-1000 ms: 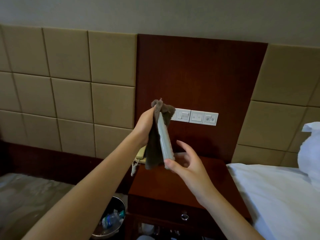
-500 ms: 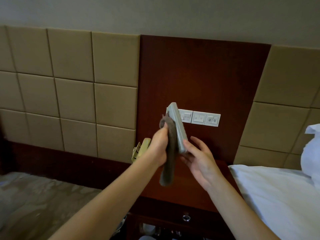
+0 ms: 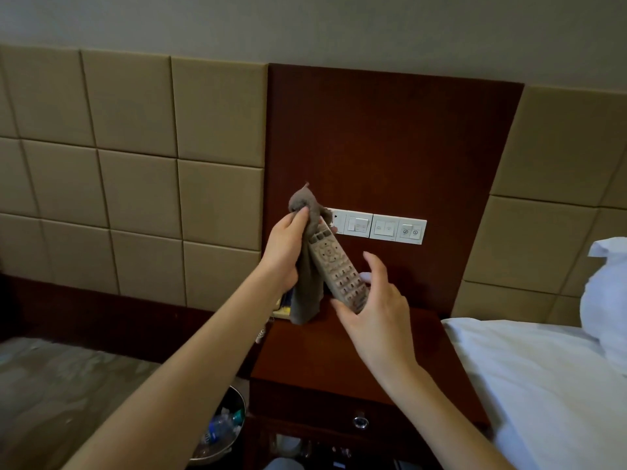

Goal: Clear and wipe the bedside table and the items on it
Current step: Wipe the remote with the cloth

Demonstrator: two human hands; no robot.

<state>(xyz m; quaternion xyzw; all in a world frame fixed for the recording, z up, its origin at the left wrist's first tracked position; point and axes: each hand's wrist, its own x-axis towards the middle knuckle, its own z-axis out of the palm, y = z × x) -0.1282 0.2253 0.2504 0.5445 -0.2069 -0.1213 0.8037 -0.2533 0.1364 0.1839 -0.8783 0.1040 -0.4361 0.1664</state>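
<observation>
A grey remote control is held up above the dark wooden bedside table, button side toward me and tilted. My right hand grips its lower end. My left hand pinches a brown-grey cloth against the remote's upper end, and the cloth hangs down along the remote's left side. A cream telephone sits at the table's back left corner, mostly hidden behind the cloth and my left arm.
A row of white wall switches is on the wood panel behind the remote. A white bed with a pillow lies on the right. A metal bin holding bottles stands on the left below the table. A drawer knob faces me.
My left hand with the cloth slid down the remote and is back at its top end. The remote has turned so its buttons face me.
</observation>
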